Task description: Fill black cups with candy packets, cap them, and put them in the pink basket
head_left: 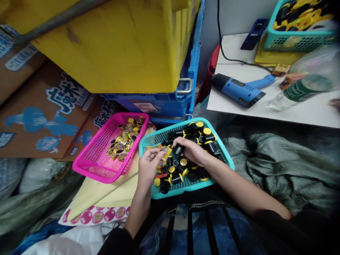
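My left hand [151, 161] pinches a small yellow printed wrapper [166, 153] between thumb and fingers. Close beside it, my right hand [190, 150] is closed around a small black cylinder [179, 149]. Both hands are above a turquoise plastic basket [227, 156] on my lap. Inside that basket lie several black cylinders with yellow caps [176, 177], and more yellow wrappers lie partly under my left hand. To the left stands a pink basket [102, 173] with several wrapped yellow-and-black pieces [124, 140] in it.
A large yellow crate [114, 49] rests on blue crates [159, 106] ahead. Printed cardboard boxes [34, 113] are stacked at left. On the white table [228, 102] at right are a blue heat gun [239, 90], a plastic bottle [300, 92] and another turquoise basket [297, 40]. A black cable [224, 49] hangs there.
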`<move>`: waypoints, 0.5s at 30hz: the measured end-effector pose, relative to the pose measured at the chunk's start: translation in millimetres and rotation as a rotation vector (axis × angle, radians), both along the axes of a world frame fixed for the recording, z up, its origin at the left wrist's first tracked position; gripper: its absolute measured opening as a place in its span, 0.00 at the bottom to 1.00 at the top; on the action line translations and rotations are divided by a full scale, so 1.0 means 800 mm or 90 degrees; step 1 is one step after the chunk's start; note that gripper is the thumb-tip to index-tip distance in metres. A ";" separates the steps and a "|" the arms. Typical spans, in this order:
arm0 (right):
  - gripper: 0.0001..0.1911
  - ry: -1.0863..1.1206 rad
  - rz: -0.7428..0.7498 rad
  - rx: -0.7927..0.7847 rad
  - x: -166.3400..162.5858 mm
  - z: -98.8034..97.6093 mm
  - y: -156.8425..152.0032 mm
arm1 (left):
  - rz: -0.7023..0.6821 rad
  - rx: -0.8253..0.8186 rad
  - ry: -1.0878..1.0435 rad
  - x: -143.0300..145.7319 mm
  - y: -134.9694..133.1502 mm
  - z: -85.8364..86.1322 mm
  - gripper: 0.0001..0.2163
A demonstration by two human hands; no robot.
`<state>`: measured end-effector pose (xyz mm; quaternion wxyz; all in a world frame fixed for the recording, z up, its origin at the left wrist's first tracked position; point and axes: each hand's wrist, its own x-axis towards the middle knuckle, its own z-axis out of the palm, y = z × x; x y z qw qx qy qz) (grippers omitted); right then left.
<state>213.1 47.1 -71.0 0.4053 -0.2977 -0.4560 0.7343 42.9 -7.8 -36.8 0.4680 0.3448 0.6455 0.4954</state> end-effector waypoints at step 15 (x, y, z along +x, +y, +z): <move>0.15 -0.059 0.070 -0.022 0.030 0.015 0.012 | -0.045 0.016 -0.007 -0.015 -0.011 -0.020 0.17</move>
